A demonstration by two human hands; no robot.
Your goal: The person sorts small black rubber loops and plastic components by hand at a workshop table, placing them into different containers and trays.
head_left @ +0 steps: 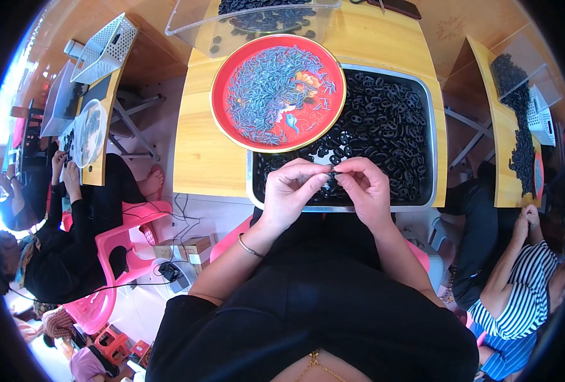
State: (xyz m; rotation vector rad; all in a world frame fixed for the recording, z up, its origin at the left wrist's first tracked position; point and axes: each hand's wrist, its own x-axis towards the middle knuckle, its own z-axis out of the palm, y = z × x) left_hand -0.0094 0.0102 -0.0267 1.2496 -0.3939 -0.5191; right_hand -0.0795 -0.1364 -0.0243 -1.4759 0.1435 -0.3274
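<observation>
Above the near edge of a metal tray (432, 159), my left hand (289, 191) and my right hand (368, 191) meet fingertip to fingertip. Both are closed in a pinch on a small black piece (333, 173), mostly covered by the fingers. Many black oval pieces with holes (390, 118) fill the tray beneath. A red plate with a gold rim (221, 118) overlaps the tray's far left part. Heaped on its floral surface are small grey-blue pins (257, 83), too fine to make out exactly.
The wooden table (200, 140) carries a clear plastic bin (187, 19) of black pieces at the back. A dark flat object (402, 7) lies far right. Co-workers sit at side tables, one in black (66, 254) left, one in stripes (518, 293) right.
</observation>
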